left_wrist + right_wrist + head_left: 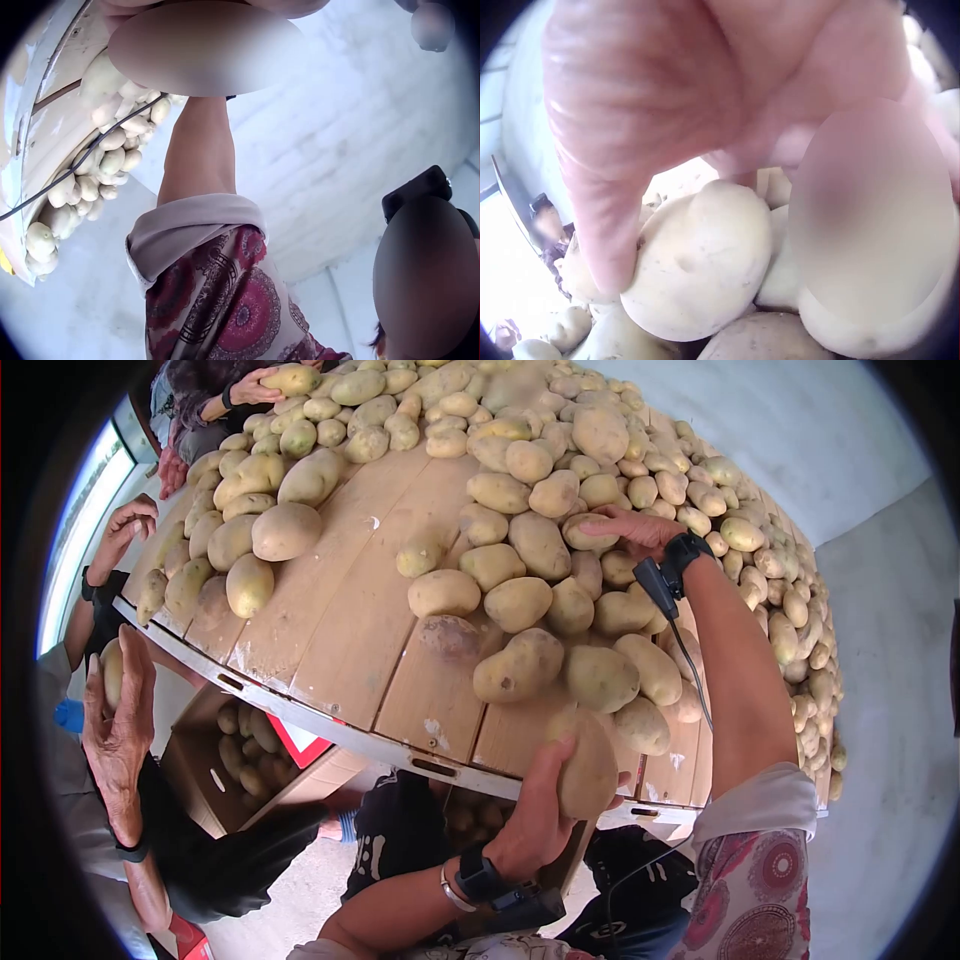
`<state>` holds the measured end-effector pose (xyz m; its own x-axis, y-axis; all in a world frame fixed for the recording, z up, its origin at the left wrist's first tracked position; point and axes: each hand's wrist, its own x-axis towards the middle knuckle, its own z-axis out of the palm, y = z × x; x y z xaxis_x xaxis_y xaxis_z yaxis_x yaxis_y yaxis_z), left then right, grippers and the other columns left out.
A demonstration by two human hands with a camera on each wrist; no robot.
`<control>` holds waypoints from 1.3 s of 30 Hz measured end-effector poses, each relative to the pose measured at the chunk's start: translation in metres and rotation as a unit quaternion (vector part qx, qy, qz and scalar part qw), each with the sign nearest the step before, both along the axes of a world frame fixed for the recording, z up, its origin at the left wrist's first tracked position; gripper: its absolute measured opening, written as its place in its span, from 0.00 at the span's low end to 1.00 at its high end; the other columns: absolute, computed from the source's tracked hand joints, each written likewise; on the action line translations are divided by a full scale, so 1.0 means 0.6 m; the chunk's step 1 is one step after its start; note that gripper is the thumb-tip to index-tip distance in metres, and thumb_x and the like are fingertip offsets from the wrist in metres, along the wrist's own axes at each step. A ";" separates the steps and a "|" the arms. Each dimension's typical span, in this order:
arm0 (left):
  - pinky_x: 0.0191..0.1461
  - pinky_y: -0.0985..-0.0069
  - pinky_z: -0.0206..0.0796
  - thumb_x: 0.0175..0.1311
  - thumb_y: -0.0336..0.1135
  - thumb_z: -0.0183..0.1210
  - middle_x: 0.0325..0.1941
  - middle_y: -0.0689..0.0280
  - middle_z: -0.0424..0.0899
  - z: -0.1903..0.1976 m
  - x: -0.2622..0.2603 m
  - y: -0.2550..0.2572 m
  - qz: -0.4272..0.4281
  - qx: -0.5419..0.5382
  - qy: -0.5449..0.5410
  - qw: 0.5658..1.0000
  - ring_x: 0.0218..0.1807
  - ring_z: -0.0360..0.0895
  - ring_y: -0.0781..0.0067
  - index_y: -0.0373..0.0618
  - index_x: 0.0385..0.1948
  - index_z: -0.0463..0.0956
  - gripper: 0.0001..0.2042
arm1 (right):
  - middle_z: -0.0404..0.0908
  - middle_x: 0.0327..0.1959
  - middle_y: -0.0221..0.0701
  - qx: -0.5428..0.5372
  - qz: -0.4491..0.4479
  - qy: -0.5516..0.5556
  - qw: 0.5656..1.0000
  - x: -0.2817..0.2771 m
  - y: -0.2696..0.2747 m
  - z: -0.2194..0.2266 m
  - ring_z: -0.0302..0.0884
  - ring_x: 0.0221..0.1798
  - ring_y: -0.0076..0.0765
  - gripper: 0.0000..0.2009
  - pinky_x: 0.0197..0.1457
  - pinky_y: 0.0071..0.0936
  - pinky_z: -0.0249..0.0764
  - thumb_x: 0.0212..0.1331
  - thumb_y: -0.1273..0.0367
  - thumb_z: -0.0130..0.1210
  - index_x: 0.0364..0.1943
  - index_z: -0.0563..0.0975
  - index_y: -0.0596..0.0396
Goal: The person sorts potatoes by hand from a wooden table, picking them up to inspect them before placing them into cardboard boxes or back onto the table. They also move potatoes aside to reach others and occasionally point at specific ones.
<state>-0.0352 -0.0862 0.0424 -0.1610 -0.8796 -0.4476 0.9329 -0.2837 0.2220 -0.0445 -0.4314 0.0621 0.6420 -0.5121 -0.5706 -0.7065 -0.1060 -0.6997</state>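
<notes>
Near the table's front edge, my left hand [540,800] grips a large potato [588,770], its thumb lying along the near side. My right hand [645,532] reaches into the pile on the table, its fingers about a potato [585,532]. From the right wrist view, the thumb presses on the left side of that pale, knobbly potato [697,262], while other fingers come down behind it. More potatoes lie close around it. The left wrist view shows mostly the right sleeve [217,292] and forearm; the held potato is not clearly seen there.
Potatoes [540,545] heap over the slatted wooden table [330,620], which has a pale metal rim. Below stands a cardboard box [200,770] with potatoes. At left another person's hand [120,730] holds a potato. A cable [690,670] hangs from my right wrist.
</notes>
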 end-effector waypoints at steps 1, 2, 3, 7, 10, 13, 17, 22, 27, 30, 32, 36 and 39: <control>0.55 0.64 0.65 0.64 0.52 0.39 0.53 0.61 0.70 0.002 0.003 -0.003 0.002 -0.002 0.000 1.000 0.56 0.71 0.56 0.42 0.55 0.59 0.25 | 0.45 0.69 0.40 -0.012 0.002 -0.013 1.000 0.000 -0.001 -0.006 0.36 0.71 0.42 0.52 0.68 0.44 0.39 0.34 0.42 0.63 0.65 0.53 0.51; 0.55 0.64 0.65 0.64 0.52 0.39 0.53 0.61 0.70 0.005 0.005 -0.003 0.011 -0.003 -0.004 1.000 0.56 0.71 0.56 0.43 0.54 0.60 0.25 | 0.45 0.69 0.40 -0.013 0.004 -0.011 1.000 0.001 -0.003 -0.007 0.36 0.71 0.42 0.52 0.68 0.44 0.39 0.34 0.42 0.63 0.65 0.53 0.51; 0.55 0.64 0.65 0.64 0.52 0.39 0.52 0.61 0.70 0.006 0.003 0.000 0.017 -0.001 -0.004 1.000 0.55 0.71 0.56 0.43 0.54 0.60 0.24 | 0.46 0.68 0.40 -0.023 0.001 0.006 1.000 0.000 0.004 -0.006 0.37 0.71 0.42 0.52 0.68 0.43 0.40 0.34 0.41 0.62 0.65 0.54 0.51; 0.55 0.63 0.65 0.64 0.52 0.39 0.52 0.61 0.70 0.005 -0.003 0.001 0.023 -0.007 -0.002 1.000 0.55 0.71 0.57 0.43 0.54 0.60 0.24 | 0.51 0.67 0.40 -0.042 -0.009 0.009 0.999 -0.006 0.058 0.015 0.43 0.69 0.41 0.49 0.68 0.41 0.43 0.37 0.42 0.62 0.64 0.56 0.53; 0.54 0.62 0.65 0.64 0.52 0.39 0.51 0.62 0.71 0.003 -0.019 0.004 0.008 -0.014 -0.003 1.000 0.55 0.71 0.57 0.44 0.54 0.60 0.24 | 0.44 0.68 0.43 0.000 0.025 -0.004 1.000 -0.024 0.052 0.011 0.37 0.71 0.40 0.55 0.69 0.39 0.41 0.37 0.44 0.63 0.65 0.47 0.61; 0.54 0.62 0.64 0.64 0.52 0.39 0.51 0.62 0.71 0.004 -0.021 0.008 -0.002 -0.028 -0.028 0.999 0.54 0.71 0.56 0.45 0.54 0.60 0.23 | 0.51 0.66 0.43 -0.042 0.020 0.016 0.999 -0.032 0.079 0.018 0.43 0.69 0.39 0.50 0.66 0.36 0.48 0.42 0.47 0.62 0.65 0.50 0.61; 0.51 0.65 0.68 0.62 0.52 0.43 0.51 0.58 0.69 0.000 -0.012 0.005 0.042 -0.017 -0.005 0.999 0.50 0.74 0.60 0.43 0.54 0.57 0.25 | 0.58 0.63 0.39 -0.031 0.032 0.003 0.999 -0.042 0.124 0.039 0.48 0.68 0.37 0.45 0.67 0.34 0.45 0.40 0.44 0.61 0.61 0.61 0.57; 0.52 0.65 0.67 0.61 0.53 0.45 0.51 0.60 0.67 -0.016 0.006 -0.005 0.066 -0.018 -0.012 0.998 0.50 0.73 0.61 0.44 0.53 0.58 0.25 | 0.59 0.63 0.39 -0.008 0.029 -0.020 0.999 -0.051 0.129 0.012 0.50 0.67 0.38 0.45 0.67 0.32 0.48 0.39 0.44 0.62 0.61 0.61 0.56; 0.49 0.62 0.69 0.60 0.52 0.47 0.48 0.61 0.71 -0.013 0.014 -0.001 0.059 -0.018 -0.062 0.996 0.49 0.74 0.55 0.45 0.52 0.62 0.24 | 0.65 0.59 0.43 -0.283 0.143 0.041 0.948 -0.041 0.163 0.060 0.58 0.63 0.40 0.37 0.62 0.36 0.57 0.45 0.48 0.58 0.57 0.65 0.56; 0.47 0.63 0.69 0.60 0.51 0.48 0.48 0.62 0.71 -0.014 0.022 0.002 0.055 -0.021 -0.089 0.994 0.47 0.74 0.57 0.46 0.50 0.64 0.22 | 0.68 0.55 0.45 -0.397 0.185 0.074 0.896 -0.039 0.223 0.146 0.62 0.60 0.41 0.31 0.60 0.36 0.59 0.48 0.50 0.56 0.53 0.69 0.58; 0.49 0.64 0.67 0.57 0.38 0.51 0.47 0.61 0.70 -0.057 0.026 0.003 0.075 -0.106 -0.247 0.960 0.47 0.72 0.60 0.43 0.50 0.62 0.19 | 0.72 0.49 0.46 -0.560 0.249 -0.106 0.783 -0.060 0.291 0.181 0.67 0.52 0.47 0.26 0.55 0.38 0.62 0.45 0.55 0.57 0.46 0.71 0.60; 0.51 0.67 0.64 0.54 0.26 0.53 0.41 0.59 0.71 -0.050 0.048 0.020 0.084 -0.282 -0.530 0.795 0.48 0.70 0.64 0.39 0.46 0.63 0.17 | 0.75 0.44 0.43 -0.673 0.270 -0.178 0.665 -0.101 0.510 0.250 0.71 0.47 0.47 0.21 0.52 0.37 0.65 0.45 0.59 0.55 0.41 0.73 0.61; 0.45 0.72 0.65 0.59 0.42 0.47 0.34 0.61 0.75 0.062 -0.003 0.021 0.016 0.013 -0.594 0.804 0.47 0.73 0.62 0.44 0.42 0.68 0.14 | 0.75 0.43 0.41 -0.638 0.258 -0.159 0.707 -0.126 0.662 0.265 0.71 0.47 0.43 0.20 0.53 0.35 0.66 0.48 0.60 0.53 0.42 0.73 0.61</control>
